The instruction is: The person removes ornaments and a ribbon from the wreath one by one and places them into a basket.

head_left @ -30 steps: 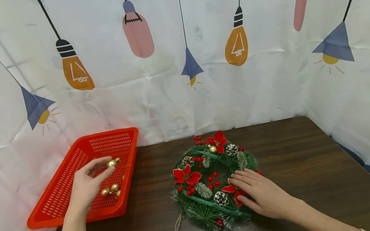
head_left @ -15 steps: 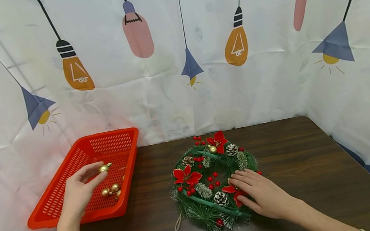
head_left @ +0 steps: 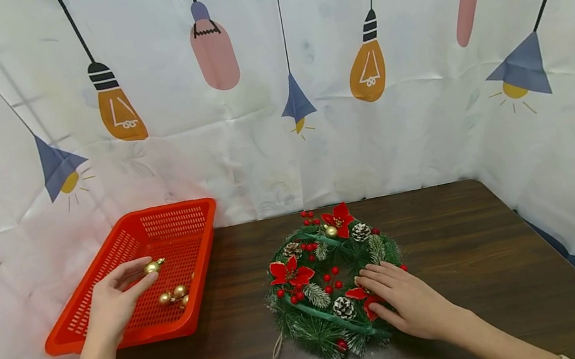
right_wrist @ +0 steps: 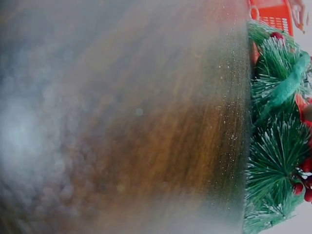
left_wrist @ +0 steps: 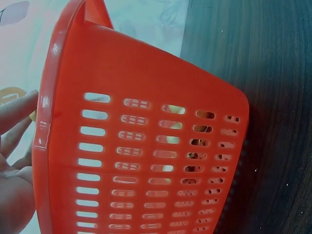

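Note:
Over the red plastic basket (head_left: 156, 321), my left hand (head_left: 110, 304) pinches a small gold bauble (head_left: 152, 267) between thumb and fingers. Several more gold baubles (head_left: 180, 291) lie on the basket's floor. In the left wrist view the basket's slotted side (left_wrist: 136, 68) hides most of the hand (left_wrist: 14, 190). My right hand (head_left: 410, 305) rests on the right side of a green Christmas wreath (head_left: 314, 332), its fingers laid over a red poinsettia (head_left: 365, 302). The right wrist view catches only the wreath's edge (right_wrist: 273, 161).
A dark wooden table (head_left: 446, 228) carries both basket and wreath. The wreath bears pinecones (head_left: 343, 307), red berries and one gold bauble (head_left: 331, 232) near its top. A string loop (head_left: 277, 348) sticks out at its lower left. White printed cloth (head_left: 262, 165) hangs behind.
My left hand has drifted left and slightly down over the basket, still pinching the gold bauble. The right hand and the wreath have stayed in place.

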Demonstrator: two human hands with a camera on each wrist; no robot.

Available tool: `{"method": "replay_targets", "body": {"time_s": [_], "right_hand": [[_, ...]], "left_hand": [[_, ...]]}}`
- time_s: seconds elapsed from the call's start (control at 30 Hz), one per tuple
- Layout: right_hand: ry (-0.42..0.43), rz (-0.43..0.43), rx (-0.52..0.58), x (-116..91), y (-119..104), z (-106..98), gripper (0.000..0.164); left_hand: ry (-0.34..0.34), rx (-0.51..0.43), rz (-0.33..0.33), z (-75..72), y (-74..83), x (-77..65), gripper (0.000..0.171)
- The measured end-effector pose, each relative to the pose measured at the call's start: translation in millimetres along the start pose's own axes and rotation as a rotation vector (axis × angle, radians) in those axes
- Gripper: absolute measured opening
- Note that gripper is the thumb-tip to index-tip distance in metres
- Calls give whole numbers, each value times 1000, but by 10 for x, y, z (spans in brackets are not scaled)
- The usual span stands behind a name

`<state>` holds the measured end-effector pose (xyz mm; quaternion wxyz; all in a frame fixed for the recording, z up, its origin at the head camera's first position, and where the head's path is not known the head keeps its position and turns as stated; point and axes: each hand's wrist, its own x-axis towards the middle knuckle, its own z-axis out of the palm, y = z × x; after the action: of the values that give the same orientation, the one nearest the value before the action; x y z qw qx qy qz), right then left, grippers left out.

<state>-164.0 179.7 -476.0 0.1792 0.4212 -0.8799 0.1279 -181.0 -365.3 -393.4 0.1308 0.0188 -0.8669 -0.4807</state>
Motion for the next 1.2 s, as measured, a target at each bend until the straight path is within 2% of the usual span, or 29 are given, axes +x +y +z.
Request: {"method": "replay_targets", "body": {"time_s": [0.4, 0.63, 0.83, 1.2], "right_hand": [[-5, 0, -1, -3, 2, 1, 50], [-3, 0, 3, -4, 8, 10, 50], [0, 1, -2, -5, 6, 7, 50], [5, -5, 6, 1, -5, -4, 50]], "left_hand": [[-20, 4, 21, 2, -29, -15, 49], [-30, -1, 39, 41, 17, -3, 49], [-47, -31, 55, 136, 94, 32, 48], [-103, -77, 127, 392, 186, 82, 43]]}}
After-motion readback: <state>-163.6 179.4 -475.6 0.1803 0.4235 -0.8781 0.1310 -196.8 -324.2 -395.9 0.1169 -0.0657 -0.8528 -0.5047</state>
